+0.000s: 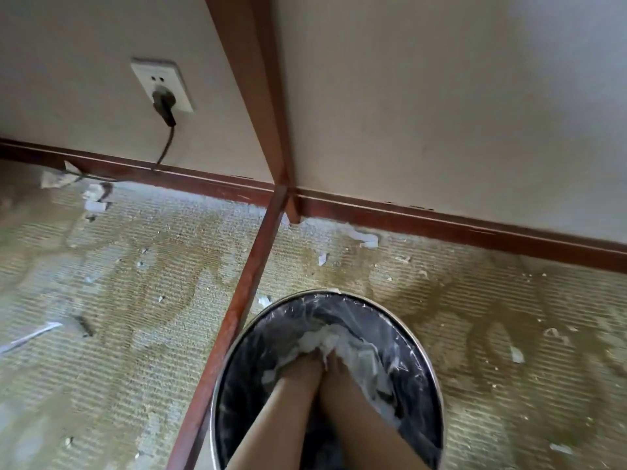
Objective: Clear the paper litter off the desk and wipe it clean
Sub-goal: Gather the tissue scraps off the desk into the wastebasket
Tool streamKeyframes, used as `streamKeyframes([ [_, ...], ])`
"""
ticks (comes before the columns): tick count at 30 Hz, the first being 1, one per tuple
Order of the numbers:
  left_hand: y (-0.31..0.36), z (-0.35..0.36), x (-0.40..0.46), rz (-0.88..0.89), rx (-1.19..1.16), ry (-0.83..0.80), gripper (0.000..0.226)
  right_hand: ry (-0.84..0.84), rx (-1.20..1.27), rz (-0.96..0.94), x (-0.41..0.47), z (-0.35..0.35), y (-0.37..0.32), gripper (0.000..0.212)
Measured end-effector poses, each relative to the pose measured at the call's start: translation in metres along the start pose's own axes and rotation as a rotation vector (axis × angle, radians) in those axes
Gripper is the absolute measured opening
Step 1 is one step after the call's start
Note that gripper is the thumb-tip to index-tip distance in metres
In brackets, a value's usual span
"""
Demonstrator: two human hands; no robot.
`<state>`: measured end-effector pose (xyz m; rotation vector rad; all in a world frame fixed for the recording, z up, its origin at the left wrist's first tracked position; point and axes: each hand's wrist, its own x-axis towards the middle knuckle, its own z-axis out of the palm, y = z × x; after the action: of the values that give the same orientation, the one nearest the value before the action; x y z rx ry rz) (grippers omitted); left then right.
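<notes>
While both forearms reach down into the bin (217, 385), the left hand (302, 366) and right hand (336, 362) press into the crumpled paper (325, 337) inside; whether either grips it I cannot tell. Such paper is likely light, soft and springy, best bunched from above. Scraps (368, 239) litter the carpet (135, 266).

Patterned beige carpet floor (135, 300) is a mess: white paper scraps (368, 239) scattered everywhere, thickest along the baseboard. A round metal bin (437, 378) with a plastic liner sits on it, touching a wooden leg (234, 320).
</notes>
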<state>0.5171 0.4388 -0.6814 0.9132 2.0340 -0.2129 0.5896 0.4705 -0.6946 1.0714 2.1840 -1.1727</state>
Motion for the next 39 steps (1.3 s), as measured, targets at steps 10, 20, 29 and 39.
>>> streamKeyframes([
  [10, 0.007, -0.012, -0.081, -0.03, -0.058, 0.086, 0.056, -0.099, -0.383, 0.031, -0.078, -0.04, -0.03, 0.068],
  [20, 0.065, -0.17, -0.289, 0.021, -0.029, 0.241, 0.058, 0.073, -0.384, -0.05, -0.272, -0.192, -0.139, 0.063],
  [29, 0.118, -0.363, -0.448, 0.162, 0.001, 0.661, 0.052, 0.429, -0.391, -0.286, -0.39, -0.371, -0.289, 0.056],
  [39, 0.024, -0.43, -0.562, -0.065, -0.05, 0.817, 0.056, 0.486, -0.412, -0.537, -0.452, -0.403, -0.417, 0.056],
])
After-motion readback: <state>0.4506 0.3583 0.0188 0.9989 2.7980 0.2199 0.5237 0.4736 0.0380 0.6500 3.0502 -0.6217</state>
